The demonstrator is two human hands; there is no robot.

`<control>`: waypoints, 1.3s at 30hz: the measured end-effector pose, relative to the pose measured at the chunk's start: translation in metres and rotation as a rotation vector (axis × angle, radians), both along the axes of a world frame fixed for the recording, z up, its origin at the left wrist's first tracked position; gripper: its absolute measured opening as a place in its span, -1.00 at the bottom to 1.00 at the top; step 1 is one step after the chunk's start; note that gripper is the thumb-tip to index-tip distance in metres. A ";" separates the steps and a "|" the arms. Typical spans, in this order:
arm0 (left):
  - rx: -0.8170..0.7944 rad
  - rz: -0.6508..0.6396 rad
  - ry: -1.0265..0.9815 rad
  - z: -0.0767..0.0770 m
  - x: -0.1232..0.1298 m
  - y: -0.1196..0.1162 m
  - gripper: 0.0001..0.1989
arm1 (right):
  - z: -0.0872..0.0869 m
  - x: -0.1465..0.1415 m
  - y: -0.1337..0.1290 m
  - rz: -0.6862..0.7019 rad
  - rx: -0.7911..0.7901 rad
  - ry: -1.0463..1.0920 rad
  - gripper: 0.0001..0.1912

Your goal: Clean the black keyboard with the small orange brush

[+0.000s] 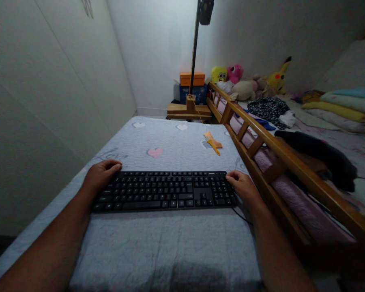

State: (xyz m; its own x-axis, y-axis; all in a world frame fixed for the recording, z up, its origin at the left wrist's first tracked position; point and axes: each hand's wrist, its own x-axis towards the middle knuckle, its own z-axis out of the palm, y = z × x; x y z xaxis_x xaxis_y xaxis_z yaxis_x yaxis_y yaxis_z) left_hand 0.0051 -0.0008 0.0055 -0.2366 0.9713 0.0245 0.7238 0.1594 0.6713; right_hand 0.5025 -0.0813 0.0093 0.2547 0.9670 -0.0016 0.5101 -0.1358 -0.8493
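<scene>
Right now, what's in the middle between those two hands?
The keyboard: in the head view it lies on the cloth, stretching between the left hand and the right hand.

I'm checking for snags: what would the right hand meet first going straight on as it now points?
The black computer keyboard: the right hand points inward and forward, with its fingertips at the keyboard's far right corner. They seem to touch it, though depth is unclear.
</scene>
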 end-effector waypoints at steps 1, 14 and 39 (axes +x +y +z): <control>0.001 0.000 -0.001 0.001 0.000 0.000 -0.50 | 0.000 0.000 0.000 -0.003 0.001 0.001 -0.74; 0.002 0.005 -0.003 0.002 0.001 -0.002 -0.52 | 0.000 0.002 0.003 0.018 -0.011 -0.027 -0.79; 0.008 0.015 -0.010 0.003 0.003 -0.001 -0.54 | -0.005 -0.003 0.002 -0.015 0.085 -0.118 -0.79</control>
State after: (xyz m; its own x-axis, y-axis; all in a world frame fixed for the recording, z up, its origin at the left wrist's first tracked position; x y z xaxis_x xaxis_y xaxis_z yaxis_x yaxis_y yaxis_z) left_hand 0.0079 -0.0019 0.0080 -0.2513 0.9675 0.0299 0.7148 0.1646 0.6797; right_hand 0.4999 -0.0792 0.0042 0.2632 0.9583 0.1112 0.6053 -0.0743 -0.7925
